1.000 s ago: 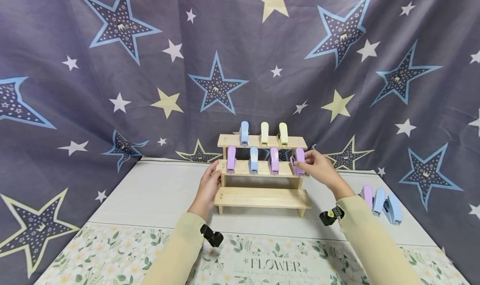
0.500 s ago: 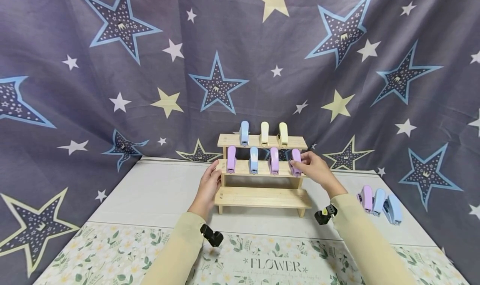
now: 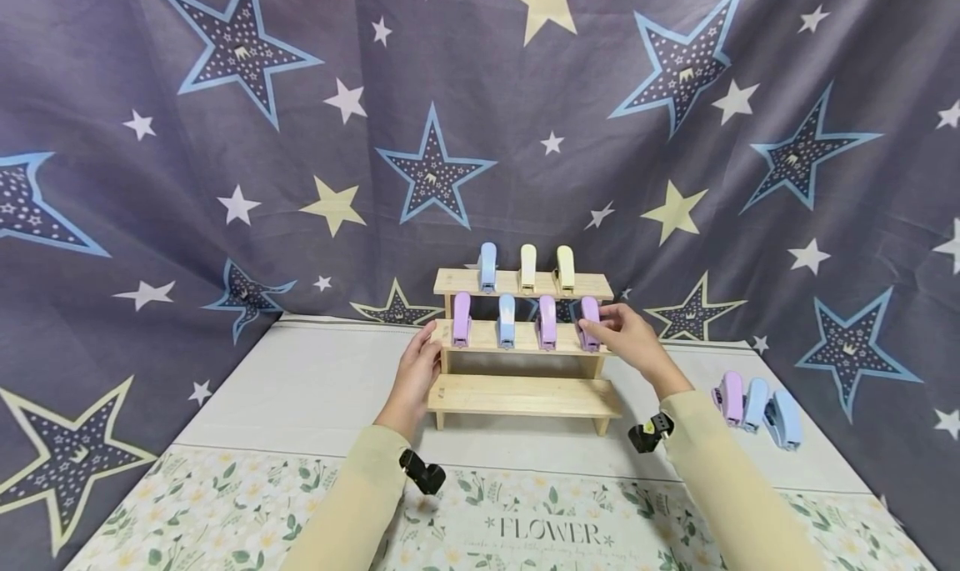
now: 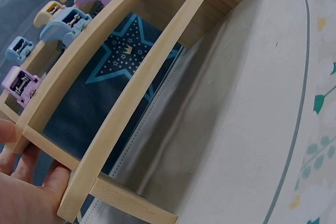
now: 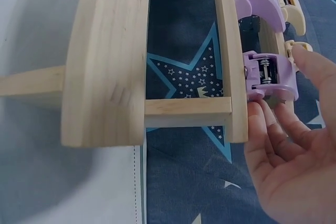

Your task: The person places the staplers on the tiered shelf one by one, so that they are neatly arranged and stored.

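A three-step wooden display stand (image 3: 525, 394) stands in the middle of the head view. My left hand (image 3: 415, 375) grips the left end of its middle shelf, thumb above and fingers below in the left wrist view. At that shelf's right end, a purple stapler (image 3: 589, 325) stands between the thumb and fingers of my right hand (image 3: 636, 348). Beside it along the shelf are another purple stapler (image 3: 547, 323), a blue stapler (image 3: 506, 321) and a third purple stapler (image 3: 462, 319). The top shelf carries one blue stapler (image 3: 487, 267) and two yellow staplers (image 3: 528, 267).
On the white table (image 3: 315, 388) to the right lie a purple stapler (image 3: 732, 398) and two blue staplers (image 3: 784, 419). A floral cloth (image 3: 247, 504) covers the front of the table. Behind the stand hangs a dark curtain (image 3: 525, 79) with stars.
My right hand has shifted slightly left with the purple stapler, which has turned from angled to nearly straight, in line with its neighbours. My left hand stays on the shelf end.
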